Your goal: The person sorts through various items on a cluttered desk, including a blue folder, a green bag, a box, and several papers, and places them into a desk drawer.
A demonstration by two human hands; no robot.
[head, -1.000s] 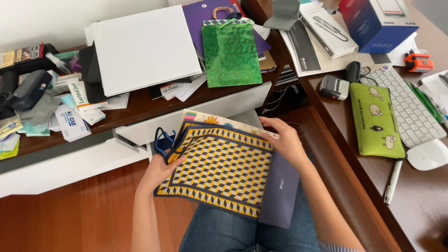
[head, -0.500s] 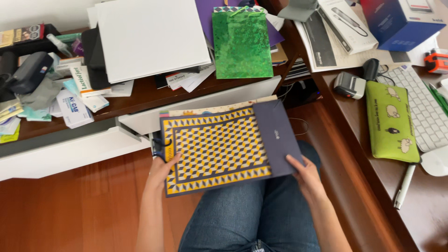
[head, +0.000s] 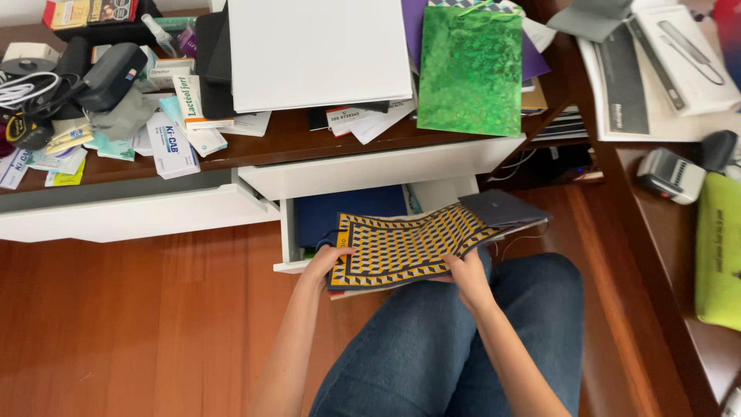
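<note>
Head view: patterned yellow-and-black bag (head: 401, 249) now lower and flatter than half a second ago, lying over the front edge of the open white drawer (head: 287, 232), above the lap in blue jeans (head: 455, 347); earlier held up more squarely toward the camera. Dark grey flat bag (head: 502, 207) still stacked at the patterned bag's right end, now tilted up over the drawer. Left hand (head: 328, 261) grasping the patterned bag's lower left corner, fingers on top. Right hand (head: 463, 270) gripping the lower right edge, thumb on top, remaining fingers hidden beneath. Dark blue item (head: 351, 216) inside the drawer, mostly covered by the bag. Green glittery gift bag (head: 471, 69) unchanged on the desk (head: 309, 143), beside a white flat box (head: 316, 50). Clutter of medicine boxes (head: 174, 127) at left too jumbled to separate. Lime green pouch (head: 718, 255) cut off at the right edge. Underside of the stack hidden; number of bags held not discernible.
</note>
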